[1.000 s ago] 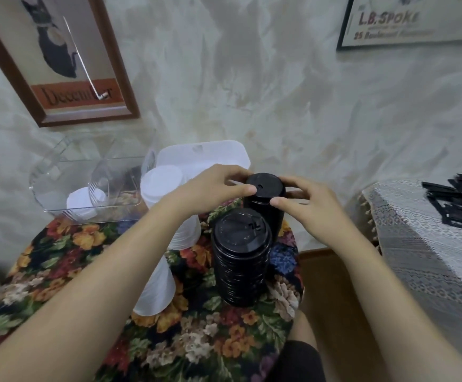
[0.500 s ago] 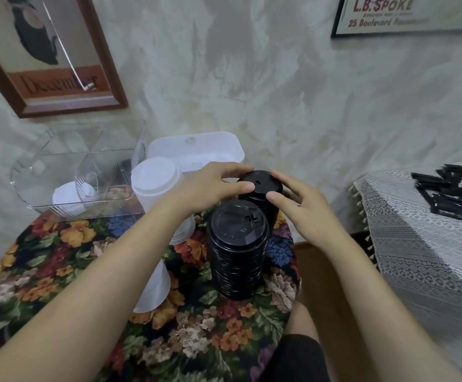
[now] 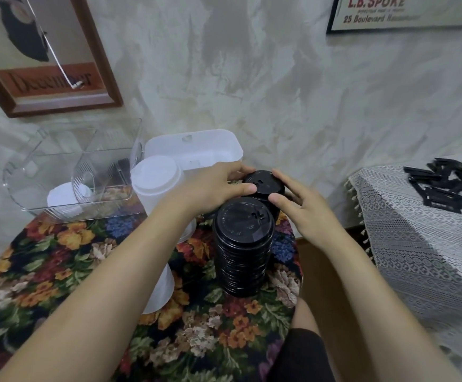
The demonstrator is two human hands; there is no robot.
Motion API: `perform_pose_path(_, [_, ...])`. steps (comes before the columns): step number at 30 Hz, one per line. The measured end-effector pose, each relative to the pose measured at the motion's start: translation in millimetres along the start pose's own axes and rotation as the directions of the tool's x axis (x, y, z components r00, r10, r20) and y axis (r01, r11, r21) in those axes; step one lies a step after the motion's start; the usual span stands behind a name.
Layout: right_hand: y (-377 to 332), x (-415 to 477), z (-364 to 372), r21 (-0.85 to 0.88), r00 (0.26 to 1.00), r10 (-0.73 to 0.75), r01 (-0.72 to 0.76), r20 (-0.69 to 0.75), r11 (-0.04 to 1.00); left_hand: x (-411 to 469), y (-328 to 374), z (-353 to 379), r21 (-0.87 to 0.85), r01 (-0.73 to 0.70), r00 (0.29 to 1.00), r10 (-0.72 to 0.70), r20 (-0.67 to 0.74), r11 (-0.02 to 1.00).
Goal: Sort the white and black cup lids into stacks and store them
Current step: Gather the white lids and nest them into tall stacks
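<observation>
Two stacks of black cup lids stand on the floral table. The near black stack (image 3: 243, 244) is free. The far black stack (image 3: 264, 184) sits behind it, and my left hand (image 3: 210, 188) grips its top lid from the left with thumb and fingers. My right hand (image 3: 304, 208) touches the same stack's right side with thumb and forefinger spread round the rim. A white lid stack (image 3: 156, 180) stands left of my left arm, and another white stack (image 3: 161, 288) is partly hidden under that arm.
A clear plastic bin (image 3: 67, 172) with a few white lids (image 3: 61, 198) stands at the back left. A white lidded box (image 3: 194, 147) sits behind the stacks. At right, a lace-covered table (image 3: 417, 238) carries several black pieces (image 3: 450, 186). The floral tablecloth (image 3: 59, 260) covers the round table.
Both hands stay on the far black stack; my right hand's fingers have spread a little wider along its rim. The camera has shifted slightly.
</observation>
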State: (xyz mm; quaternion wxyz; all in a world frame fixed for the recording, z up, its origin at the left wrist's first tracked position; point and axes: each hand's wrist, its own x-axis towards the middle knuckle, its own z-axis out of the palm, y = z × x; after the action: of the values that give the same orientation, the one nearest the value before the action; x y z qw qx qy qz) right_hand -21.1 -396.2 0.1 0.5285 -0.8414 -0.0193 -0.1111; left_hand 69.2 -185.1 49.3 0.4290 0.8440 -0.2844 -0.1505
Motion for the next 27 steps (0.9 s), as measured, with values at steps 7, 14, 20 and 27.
perform_pose_path(7, [-3, 0, -1, 0.116, 1.0, 0.012, -0.015, 0.027, 0.993, -5, 6, -2, -0.088, 0.033, 0.999, -0.032, 0.012, 0.996])
perform_pose_path(14, [-14, -3, 1, 0.126, 0.998, 0.024, -0.031, 0.062, 0.991, -16, 7, 2, -0.205, 0.075, 0.995, -0.088, -0.053, 0.976])
perform_pose_path(20, [-24, -14, 0, -0.001, 1.0, 0.017, -0.017, 0.012, 1.0, -46, 15, 10, -0.339, 0.075, 0.957, -0.163, -0.24, 0.938])
perform_pose_path(27, [-44, -63, 16, 0.046, 0.982, -0.02, 0.029, -0.187, 0.999, -112, 18, 47, -0.486, 0.032, 0.899, -0.238, -0.367, 0.873])
